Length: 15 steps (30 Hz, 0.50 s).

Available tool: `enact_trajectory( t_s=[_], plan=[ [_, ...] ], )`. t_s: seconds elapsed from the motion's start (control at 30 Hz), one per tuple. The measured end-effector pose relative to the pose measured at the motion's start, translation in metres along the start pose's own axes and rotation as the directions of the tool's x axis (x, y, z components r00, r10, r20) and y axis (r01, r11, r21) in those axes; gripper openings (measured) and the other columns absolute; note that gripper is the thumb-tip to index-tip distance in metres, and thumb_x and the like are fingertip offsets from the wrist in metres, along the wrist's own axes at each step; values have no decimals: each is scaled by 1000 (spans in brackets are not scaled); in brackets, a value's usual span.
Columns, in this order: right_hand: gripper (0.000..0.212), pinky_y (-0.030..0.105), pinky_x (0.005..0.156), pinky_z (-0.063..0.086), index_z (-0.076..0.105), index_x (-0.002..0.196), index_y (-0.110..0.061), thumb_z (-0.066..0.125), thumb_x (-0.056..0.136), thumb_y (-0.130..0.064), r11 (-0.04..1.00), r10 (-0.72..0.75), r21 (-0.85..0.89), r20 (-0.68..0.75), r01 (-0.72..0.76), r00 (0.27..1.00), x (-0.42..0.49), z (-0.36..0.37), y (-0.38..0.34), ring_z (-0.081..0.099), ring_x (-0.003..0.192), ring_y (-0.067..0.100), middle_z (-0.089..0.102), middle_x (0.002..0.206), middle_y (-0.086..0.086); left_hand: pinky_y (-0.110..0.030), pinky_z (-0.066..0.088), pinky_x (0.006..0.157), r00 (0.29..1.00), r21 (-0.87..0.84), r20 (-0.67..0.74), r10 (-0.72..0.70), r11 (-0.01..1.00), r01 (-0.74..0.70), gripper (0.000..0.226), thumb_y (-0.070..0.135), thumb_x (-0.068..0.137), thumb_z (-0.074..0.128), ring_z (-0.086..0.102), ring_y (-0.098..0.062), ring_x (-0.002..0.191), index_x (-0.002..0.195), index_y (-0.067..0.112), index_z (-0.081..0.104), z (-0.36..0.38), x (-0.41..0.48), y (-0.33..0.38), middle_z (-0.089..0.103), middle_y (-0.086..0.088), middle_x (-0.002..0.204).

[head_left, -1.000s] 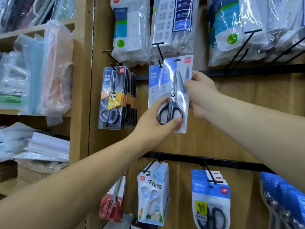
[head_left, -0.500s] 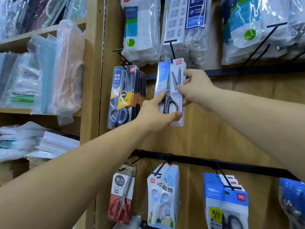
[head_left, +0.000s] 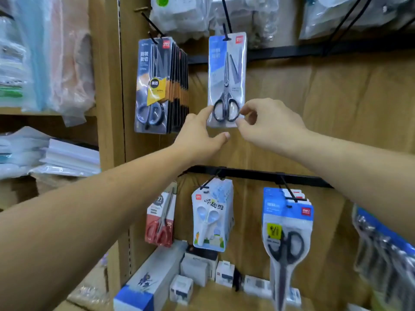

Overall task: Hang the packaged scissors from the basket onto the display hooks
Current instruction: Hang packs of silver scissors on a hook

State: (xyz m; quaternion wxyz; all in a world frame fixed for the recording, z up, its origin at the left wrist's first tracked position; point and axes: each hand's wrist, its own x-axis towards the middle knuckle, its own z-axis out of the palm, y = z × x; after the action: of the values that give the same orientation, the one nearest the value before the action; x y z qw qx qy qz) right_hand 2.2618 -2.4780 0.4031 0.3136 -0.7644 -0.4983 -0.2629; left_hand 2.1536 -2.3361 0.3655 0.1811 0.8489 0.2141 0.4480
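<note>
While left hand [head_left: 197, 136] touches the scissors pack [head_left: 226, 70] (hooked), right hand [head_left: 269, 124] pinches it.

A brown wooden back panel [head_left: 314, 104] is crossed by two black rails [head_left: 253, 175]. At the left, a wooden upright [head_left: 107, 75] is flanked by shelves [head_left: 45, 111] stacked with plastic-wrapped goods [head_left: 56, 59]. Small boxes [head_left: 197, 265] are ranged below.

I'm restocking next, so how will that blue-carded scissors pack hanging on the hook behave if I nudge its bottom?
Likely swings: the scissors pack hangs from one hook through its top hole. Probably fairly stiff: the card hangs flat. Its glossy plastic front may feel slippery.
</note>
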Motion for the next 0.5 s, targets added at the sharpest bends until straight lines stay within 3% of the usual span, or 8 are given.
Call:
enact_trajectory(
  t_s=[0.13, 0.3, 0.4, 0.5],
  plan=[
    [26, 39, 90, 52, 71, 115, -34, 59, 96, -48, 999, -31, 26, 86, 28, 996, -61, 24, -5, 65, 107, 19, 71, 107, -14, -33, 50, 103, 996, 21, 79, 32, 999, -34, 78, 40, 93, 75, 61, -19, 118, 160, 24, 38, 9, -70, -28, 54, -5, 139],
    [22, 39, 79, 57, 73, 97, -35, 58, 92, -51, 985, -32, 171, 291, -19, 956, -164, 96, -5, 67, 88, 16, 69, 81, -16, -28, 56, 90, 929, -12, 361, -78, 996, 88, 60, 36, 93, 76, 70, -9, 95, 149, 25, 55, 32, -189, -83, 67, 5, 120],
    [23, 41, 75, 59, 71, 89, -36, 56, 88, -53, 972, -19, 216, 463, -92, 886, -233, 149, 2, 68, 79, 17, 69, 76, -13, -28, 57, 82, 851, 37, 500, -162, 985, 166, 58, 32, 95, 76, 71, -10, 86, 148, 21, 56, 53, -260, -126, 67, 6, 116],
    [20, 45, 73, 58, 69, 84, -26, 61, 93, -42, 952, -12, 244, 637, -187, 771, -309, 195, 3, 66, 75, 19, 71, 77, -5, -33, 57, 84, 746, 84, 599, -290, 950, 301, 59, 35, 92, 76, 70, -17, 82, 146, 18, 58, 75, -338, -164, 70, 3, 112]
  ],
)
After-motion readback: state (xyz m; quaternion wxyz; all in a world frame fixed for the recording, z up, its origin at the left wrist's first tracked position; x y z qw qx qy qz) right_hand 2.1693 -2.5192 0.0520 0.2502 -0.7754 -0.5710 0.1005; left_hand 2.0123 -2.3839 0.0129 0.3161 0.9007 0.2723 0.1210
